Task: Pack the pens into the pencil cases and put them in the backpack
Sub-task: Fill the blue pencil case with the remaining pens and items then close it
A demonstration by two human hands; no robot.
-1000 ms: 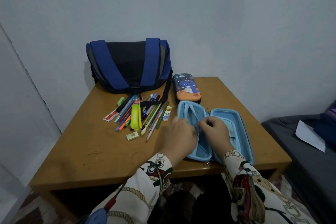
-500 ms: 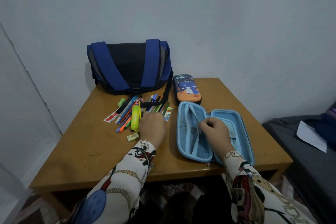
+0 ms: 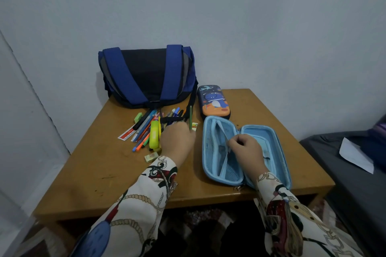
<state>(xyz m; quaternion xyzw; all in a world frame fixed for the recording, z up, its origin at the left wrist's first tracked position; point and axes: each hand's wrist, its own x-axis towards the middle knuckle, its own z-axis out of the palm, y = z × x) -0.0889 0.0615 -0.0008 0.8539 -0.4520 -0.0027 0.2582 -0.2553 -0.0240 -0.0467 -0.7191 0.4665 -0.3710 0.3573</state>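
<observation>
Pens (image 3: 154, 123) under left hand (image 3: 177, 140)

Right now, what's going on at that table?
A person is packing stationery. The left hand reaches into the pile of pens and appears to grip a green pencil. The right hand pinches the divider flap of the open light-blue pencil case. The dinosaur pencil case lies shut beside the backpack.

landmark: open light-blue hard-shell pencil case (image 3: 269, 142) | left: bare wooden tabletop (image 3: 100, 173), passable | far-left: scattered pens (image 3: 146, 125) | behind: closed dinosaur-print pencil case (image 3: 214, 100) blocks
</observation>
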